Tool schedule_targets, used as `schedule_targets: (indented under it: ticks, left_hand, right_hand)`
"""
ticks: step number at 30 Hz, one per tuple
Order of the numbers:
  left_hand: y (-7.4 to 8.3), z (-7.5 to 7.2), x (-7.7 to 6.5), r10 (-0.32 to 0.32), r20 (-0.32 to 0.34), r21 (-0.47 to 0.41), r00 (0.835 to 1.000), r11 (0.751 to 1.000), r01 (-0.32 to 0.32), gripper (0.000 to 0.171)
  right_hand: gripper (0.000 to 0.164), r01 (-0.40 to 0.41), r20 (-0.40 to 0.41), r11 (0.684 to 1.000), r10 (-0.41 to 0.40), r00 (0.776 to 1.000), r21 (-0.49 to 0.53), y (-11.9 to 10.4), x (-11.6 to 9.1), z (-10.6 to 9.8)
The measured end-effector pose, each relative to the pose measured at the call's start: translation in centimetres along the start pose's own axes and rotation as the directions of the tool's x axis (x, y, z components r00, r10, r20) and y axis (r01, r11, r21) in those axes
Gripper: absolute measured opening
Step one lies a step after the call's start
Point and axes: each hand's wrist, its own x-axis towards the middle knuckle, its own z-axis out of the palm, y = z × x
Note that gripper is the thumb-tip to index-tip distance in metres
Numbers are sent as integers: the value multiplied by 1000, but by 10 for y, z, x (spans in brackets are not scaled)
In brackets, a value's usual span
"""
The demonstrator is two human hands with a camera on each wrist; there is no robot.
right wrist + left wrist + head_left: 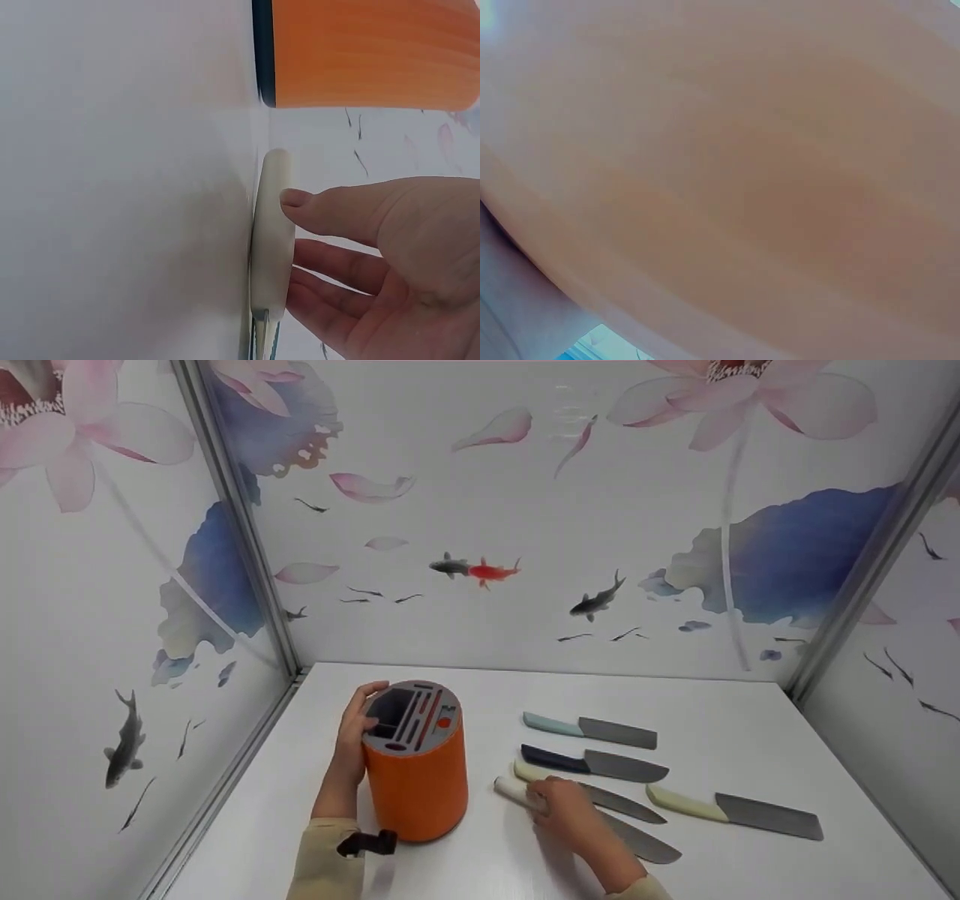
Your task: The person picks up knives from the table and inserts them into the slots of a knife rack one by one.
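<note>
An orange cylindrical knife block (416, 791) with a grey slotted top stands upright on the table. My left hand (351, 754) holds its upper left side, thumb at the rim of the large opening. In the left wrist view a blurred, skin-toned surface fills almost everything. A knife with an off-white handle (271, 232) lies to the right of the block, its grey blade (646, 841) pointing to the lower right. My right hand (566, 810) pinches this handle, with the thumb on the near side and the fingers partly hidden behind it.
Beyond the right hand lie a pale-yellow-handled knife (626, 802), a navy-handled knife (626, 766) and a light-blue-handled cleaver (619, 733). Another yellow-handled cleaver (769, 815) is farther right. Patterned white panels (525, 622) wall the table at the back and sides.
</note>
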Motion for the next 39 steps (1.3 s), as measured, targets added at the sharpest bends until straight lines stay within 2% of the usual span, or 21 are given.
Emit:
schedule_targets:
  ticks: [6,12,18,22,31,39]
  left_hand:
    - [1,1,2,-9,-1,11,1000,1000,9,67]
    - [1,2,1,0,6,17,1000,1000,0,67]
    - [1,3,2,2,-16,18,1000,1000,-2,67]
    - [1,4,2,4,-38,19,999,1000,-4,67]
    - [2,3,-2,9,-50,24,999,1000,-8,67]
    - [1,4,-2,21,-50,38,999,999,-19,68]
  right_hand:
    - [35,54,-45,997,-56,997,-48,0,-1,5]
    - [43,85,-29,988,-89,996,-130,-1,-5,2]
    - [38,134,-24,972,-141,990,-193,-3,-7,-2]
    - [38,139,12,976,-139,990,-169,-1,-6,1]
    - [34,146,48,971,-139,989,-191,-4,-6,6]
    - [34,117,93,977,-102,990,-178,-10,-7,-1]
